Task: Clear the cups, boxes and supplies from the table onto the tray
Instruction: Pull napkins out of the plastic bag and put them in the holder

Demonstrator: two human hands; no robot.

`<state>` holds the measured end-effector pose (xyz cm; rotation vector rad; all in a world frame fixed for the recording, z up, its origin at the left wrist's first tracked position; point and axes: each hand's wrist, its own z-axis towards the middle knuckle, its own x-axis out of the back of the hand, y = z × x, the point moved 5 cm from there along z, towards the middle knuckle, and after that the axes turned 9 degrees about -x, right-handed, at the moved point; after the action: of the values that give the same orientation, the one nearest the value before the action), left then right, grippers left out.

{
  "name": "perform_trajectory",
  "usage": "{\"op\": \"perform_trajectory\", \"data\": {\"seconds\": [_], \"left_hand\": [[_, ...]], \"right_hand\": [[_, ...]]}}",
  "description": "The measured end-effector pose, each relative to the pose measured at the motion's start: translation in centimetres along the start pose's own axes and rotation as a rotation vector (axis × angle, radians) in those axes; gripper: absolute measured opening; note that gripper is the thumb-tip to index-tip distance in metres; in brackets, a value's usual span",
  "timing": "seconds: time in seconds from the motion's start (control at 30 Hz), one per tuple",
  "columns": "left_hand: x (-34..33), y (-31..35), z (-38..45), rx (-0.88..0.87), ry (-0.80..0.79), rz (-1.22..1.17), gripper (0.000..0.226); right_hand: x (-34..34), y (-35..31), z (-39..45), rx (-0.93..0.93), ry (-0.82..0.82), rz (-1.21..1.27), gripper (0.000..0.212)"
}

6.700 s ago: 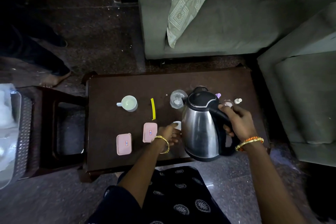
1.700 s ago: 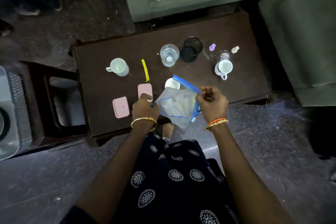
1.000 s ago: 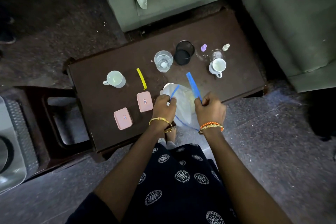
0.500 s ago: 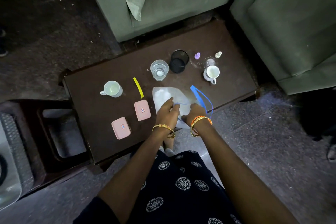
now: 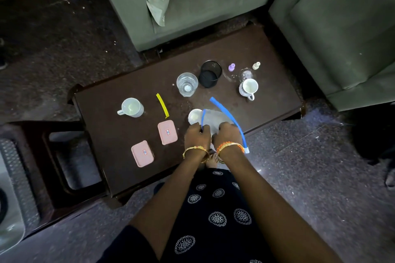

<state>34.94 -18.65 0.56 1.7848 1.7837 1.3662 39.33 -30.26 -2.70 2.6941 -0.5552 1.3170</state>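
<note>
Together, left hand (image 5: 197, 137) and right hand (image 5: 226, 134) grip the blue-edged bag (image 5: 215, 120).

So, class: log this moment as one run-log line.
left hand: grips bag | right hand: grips bag | bag: on table, beside cup | boxes: untouched
</note>
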Motion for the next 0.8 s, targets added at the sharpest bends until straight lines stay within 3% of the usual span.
{"op": "perform_trajectory", "data": {"seconds": [0.1,0.23,0.33,0.43,0.5,0.63,0.8], "left_hand": [[-1.1,1.1,0.6,-0.038,0.004,0.058,0.027],[-2.9,3.4,1.4,-0.163,0.015,0.065,0.027],[-4.3,5.7,2.1,-0.309,0.012,0.083,0.026],[-6.6,8.0,2.9,-0.466,-0.085,0.243,0.025],[-9.2,8.7,3.8,-0.536,-0.208,0.392,0.023],[-15.3,6.3,6.4,-0.561,-0.486,0.795,0.034],[-20.0,1.2,8.8,-0.448,-0.561,0.960,0.036]], "right_hand": [[3.5,0.4,-2.4,0.054,0.165,0.078,0.025],[11.2,2.7,-5.9,0.107,0.498,0.562,0.015],[13.9,6.3,-3.7,-0.119,0.599,0.956,0.010],[12.2,10.1,1.6,-0.512,0.437,1.236,0.020],[10.0,11.2,4.7,-0.661,0.168,1.329,0.027],[6.4,11.7,8.2,-0.718,-0.157,1.274,0.025],[4.9,13.2,11.2,-0.723,-0.149,1.252,0.024]]}}
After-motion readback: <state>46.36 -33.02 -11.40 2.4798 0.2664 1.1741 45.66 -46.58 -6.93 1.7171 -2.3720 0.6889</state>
